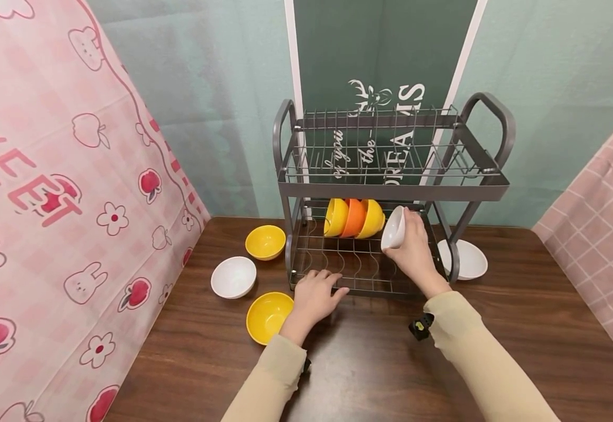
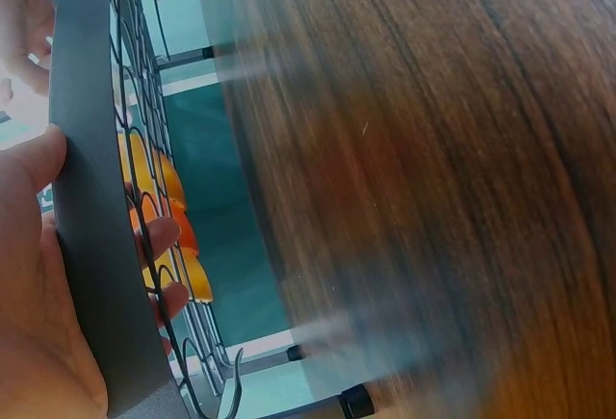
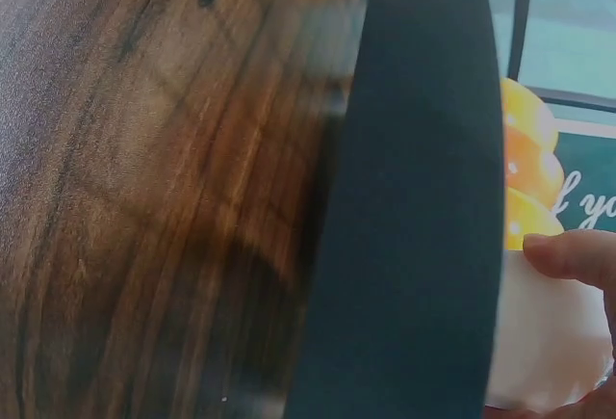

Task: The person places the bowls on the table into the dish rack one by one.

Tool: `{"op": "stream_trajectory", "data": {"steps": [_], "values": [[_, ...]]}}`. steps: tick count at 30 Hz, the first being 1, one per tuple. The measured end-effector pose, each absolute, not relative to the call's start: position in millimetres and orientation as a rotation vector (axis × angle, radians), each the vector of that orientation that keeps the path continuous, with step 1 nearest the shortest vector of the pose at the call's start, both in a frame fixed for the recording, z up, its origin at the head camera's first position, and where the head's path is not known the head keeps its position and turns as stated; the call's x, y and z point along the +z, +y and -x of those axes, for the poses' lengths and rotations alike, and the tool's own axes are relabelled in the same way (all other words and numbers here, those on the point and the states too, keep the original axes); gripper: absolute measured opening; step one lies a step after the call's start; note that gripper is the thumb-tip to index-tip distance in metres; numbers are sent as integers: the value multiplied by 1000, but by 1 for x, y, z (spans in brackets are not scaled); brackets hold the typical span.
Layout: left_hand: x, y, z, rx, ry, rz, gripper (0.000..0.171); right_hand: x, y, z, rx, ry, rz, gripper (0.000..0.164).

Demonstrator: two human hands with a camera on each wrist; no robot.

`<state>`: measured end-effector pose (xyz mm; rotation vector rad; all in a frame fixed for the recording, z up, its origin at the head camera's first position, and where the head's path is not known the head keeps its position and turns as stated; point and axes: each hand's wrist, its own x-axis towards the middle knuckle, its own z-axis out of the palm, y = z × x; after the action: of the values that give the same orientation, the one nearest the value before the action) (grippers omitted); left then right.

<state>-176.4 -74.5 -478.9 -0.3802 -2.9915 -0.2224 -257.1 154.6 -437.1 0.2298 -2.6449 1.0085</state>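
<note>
In the head view my right hand (image 1: 413,249) grips a white bowl (image 1: 393,228), which is tilted on its side over the lower tier of a dark grey dish rack (image 1: 391,190). Just left of it, two yellow bowls (image 1: 336,218) and an orange bowl (image 1: 353,218) stand on edge in a nested row. My left hand (image 1: 315,296) holds the lower tier's front rail (image 2: 96,188); the left wrist view shows the thumb on its outer side and fingertips (image 2: 164,234) behind it among the wires. The right wrist view has the thumb (image 3: 553,253) on the white bowl (image 3: 544,332).
Left of the rack, a small yellow bowl (image 1: 265,242), a white bowl (image 1: 234,277) and a larger yellow bowl (image 1: 266,319) sit on the wooden table (image 1: 359,363). Another white bowl (image 1: 472,261) is by the rack's right side. Curtains surround the table.
</note>
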Motion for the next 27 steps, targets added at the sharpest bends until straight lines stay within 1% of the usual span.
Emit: {"op": "stream_trajectory", "data": {"steps": [10, 27], "values": [[-479, -73, 177, -208, -3003, 380, 46, -444, 153, 266, 1021, -2722, -203, 109], [-482, -73, 178, -220, -2977, 361, 43, -437, 152, 279, 1013, -2770, -225, 107]]}}
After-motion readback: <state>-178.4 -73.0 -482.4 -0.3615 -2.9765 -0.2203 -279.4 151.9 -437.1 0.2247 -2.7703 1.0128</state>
